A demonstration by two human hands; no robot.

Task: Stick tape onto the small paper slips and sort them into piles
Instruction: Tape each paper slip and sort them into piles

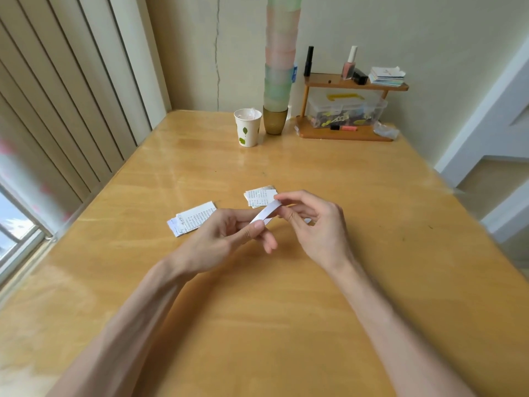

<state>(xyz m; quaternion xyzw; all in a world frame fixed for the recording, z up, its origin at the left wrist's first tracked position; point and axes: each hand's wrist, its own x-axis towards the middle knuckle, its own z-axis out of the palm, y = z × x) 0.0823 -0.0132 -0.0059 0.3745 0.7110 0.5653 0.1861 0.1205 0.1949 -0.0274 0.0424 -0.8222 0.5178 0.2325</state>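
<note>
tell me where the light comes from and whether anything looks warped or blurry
Head view: daylight enters from the window at left and leaves a pale sheen on the table; the wide lens bows the blinds and table edges; print on the paper slips is too soft to read.

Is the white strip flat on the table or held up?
Held up: left hand and right hand each pinch an end of the strip.
</note>
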